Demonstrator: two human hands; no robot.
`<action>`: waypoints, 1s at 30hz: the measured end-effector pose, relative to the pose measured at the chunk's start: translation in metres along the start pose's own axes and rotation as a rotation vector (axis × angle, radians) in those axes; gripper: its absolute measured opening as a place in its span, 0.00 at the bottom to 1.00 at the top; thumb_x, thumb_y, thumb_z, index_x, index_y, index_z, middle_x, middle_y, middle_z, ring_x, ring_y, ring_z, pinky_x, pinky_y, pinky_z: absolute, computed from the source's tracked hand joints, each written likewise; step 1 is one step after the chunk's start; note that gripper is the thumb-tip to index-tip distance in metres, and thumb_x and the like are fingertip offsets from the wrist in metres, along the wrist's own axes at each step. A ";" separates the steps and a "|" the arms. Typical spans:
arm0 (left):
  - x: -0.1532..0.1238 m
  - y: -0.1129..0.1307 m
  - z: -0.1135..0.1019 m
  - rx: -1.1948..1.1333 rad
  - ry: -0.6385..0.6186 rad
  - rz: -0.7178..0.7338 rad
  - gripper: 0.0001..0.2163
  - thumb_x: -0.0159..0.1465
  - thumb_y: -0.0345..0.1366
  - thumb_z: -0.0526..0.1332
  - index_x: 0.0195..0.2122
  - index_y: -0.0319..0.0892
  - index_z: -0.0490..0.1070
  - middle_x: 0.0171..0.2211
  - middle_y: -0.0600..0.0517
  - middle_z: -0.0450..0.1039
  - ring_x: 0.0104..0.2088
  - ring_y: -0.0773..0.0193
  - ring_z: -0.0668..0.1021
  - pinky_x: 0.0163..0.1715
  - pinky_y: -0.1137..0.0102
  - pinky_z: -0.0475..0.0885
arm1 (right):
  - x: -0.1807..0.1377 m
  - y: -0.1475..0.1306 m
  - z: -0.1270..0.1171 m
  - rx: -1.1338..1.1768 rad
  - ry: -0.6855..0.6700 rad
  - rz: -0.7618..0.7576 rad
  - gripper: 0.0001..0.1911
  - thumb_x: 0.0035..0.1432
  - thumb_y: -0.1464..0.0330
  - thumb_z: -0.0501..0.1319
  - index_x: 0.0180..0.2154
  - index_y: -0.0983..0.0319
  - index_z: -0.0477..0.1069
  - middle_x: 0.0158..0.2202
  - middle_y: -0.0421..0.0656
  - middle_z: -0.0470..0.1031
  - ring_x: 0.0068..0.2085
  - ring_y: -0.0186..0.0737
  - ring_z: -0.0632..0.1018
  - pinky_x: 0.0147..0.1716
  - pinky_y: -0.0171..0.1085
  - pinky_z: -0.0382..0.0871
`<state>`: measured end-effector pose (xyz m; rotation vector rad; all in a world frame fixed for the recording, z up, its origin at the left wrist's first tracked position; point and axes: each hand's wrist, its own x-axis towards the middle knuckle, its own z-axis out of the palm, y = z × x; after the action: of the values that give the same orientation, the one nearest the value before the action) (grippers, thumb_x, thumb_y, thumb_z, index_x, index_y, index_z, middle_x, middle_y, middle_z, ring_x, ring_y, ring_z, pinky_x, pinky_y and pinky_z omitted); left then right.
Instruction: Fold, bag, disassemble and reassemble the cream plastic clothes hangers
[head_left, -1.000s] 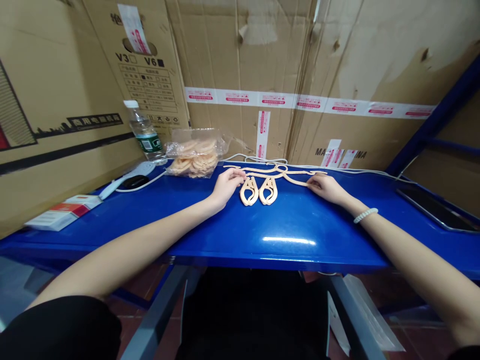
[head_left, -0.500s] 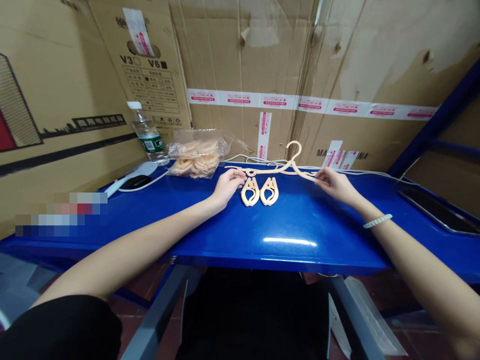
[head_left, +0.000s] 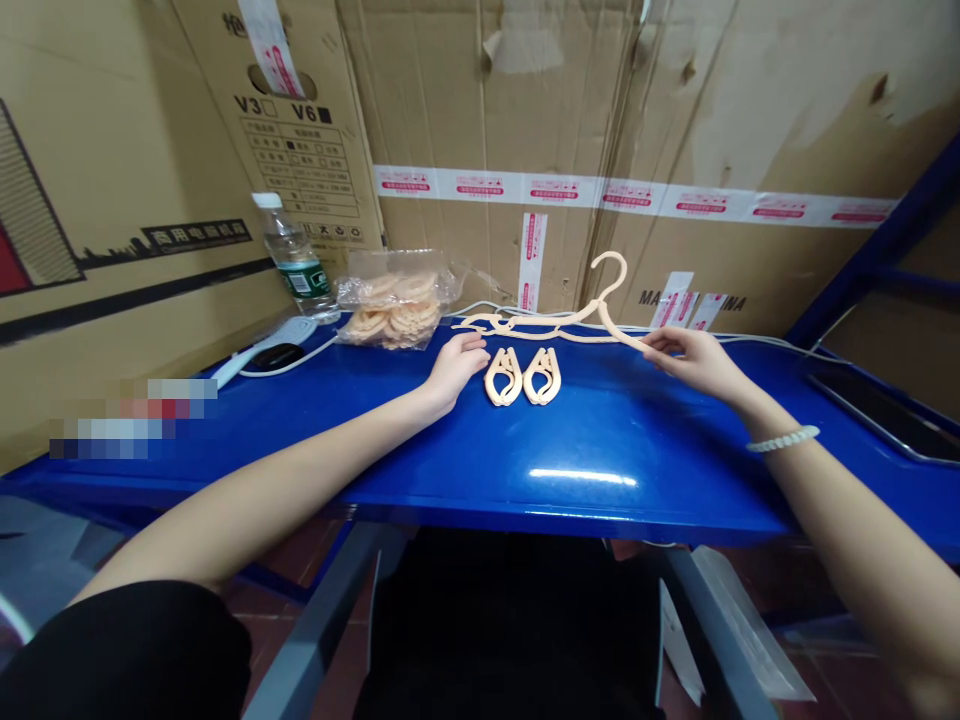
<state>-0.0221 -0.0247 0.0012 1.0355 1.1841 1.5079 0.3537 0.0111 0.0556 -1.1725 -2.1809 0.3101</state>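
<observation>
**Peach hanger lifted off the blue tabletop by one end**

Both bare forearms reach over the near edge of the blue tabletop (head_left: 585,450), a white bead bracelet (head_left: 784,439) on the right wrist. Around the middle of the tabletop the left hand (head_left: 457,362) lies palm down with its grip loose and holding nothing, fingertips just beside two folded peach clip pieces (head_left: 523,376) that lie side by side on the surface. To their right, the right hand (head_left: 694,360) has its grip pinched on the right arm of a thin peach hanger (head_left: 555,322). The hanger is held off the surface, above and behind the clip pieces, with its hook up and its left end hanging just above the left hand's fingers; whether they touch cannot be told.

Along the far edge towards the left lies a clear bag (head_left: 394,305) of similar peach pieces. A water bottle (head_left: 289,260) stands beside it in the far left corner. A dark flat device (head_left: 877,415) lies at the right edge. Cardboard boxes (head_left: 525,120) wall in the back.
</observation>
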 end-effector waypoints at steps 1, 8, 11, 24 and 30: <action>0.000 0.001 0.000 -0.017 0.001 -0.017 0.20 0.54 0.22 0.64 0.48 0.39 0.70 0.55 0.40 0.73 0.54 0.55 0.79 0.59 0.59 0.75 | 0.000 -0.001 0.000 0.015 -0.010 -0.002 0.20 0.58 0.51 0.66 0.41 0.60 0.77 0.37 0.49 0.83 0.36 0.52 0.82 0.37 0.49 0.80; -0.007 0.005 0.003 0.006 -0.060 0.016 0.20 0.52 0.20 0.62 0.46 0.42 0.67 0.45 0.48 0.75 0.42 0.62 0.81 0.51 0.63 0.78 | 0.000 -0.013 0.009 0.096 -0.119 -0.032 0.26 0.56 0.44 0.67 0.39 0.60 0.77 0.34 0.47 0.81 0.35 0.49 0.81 0.37 0.47 0.79; -0.009 0.003 0.002 0.177 -0.078 0.137 0.23 0.53 0.22 0.64 0.50 0.42 0.66 0.44 0.50 0.74 0.38 0.63 0.80 0.44 0.64 0.78 | -0.003 -0.021 0.015 0.089 -0.171 -0.054 0.26 0.59 0.44 0.65 0.40 0.61 0.78 0.35 0.48 0.81 0.36 0.48 0.81 0.36 0.44 0.77; -0.022 0.004 0.001 0.631 -0.357 0.636 0.09 0.67 0.33 0.60 0.46 0.44 0.77 0.49 0.47 0.80 0.53 0.54 0.80 0.57 0.60 0.73 | -0.004 -0.029 0.027 -0.427 -0.019 -0.347 0.14 0.67 0.63 0.56 0.41 0.60 0.80 0.37 0.51 0.81 0.41 0.56 0.77 0.44 0.51 0.71; -0.019 0.001 0.000 0.540 -0.293 0.503 0.09 0.67 0.34 0.62 0.47 0.44 0.77 0.49 0.49 0.80 0.50 0.56 0.81 0.53 0.63 0.74 | -0.017 -0.049 0.043 -0.813 0.116 -0.111 0.17 0.72 0.69 0.50 0.48 0.59 0.77 0.44 0.52 0.81 0.33 0.50 0.78 0.28 0.42 0.64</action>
<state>-0.0182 -0.0436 0.0003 1.9641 1.1979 1.3510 0.3006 -0.0273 0.0384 -1.4094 -2.3079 -0.7442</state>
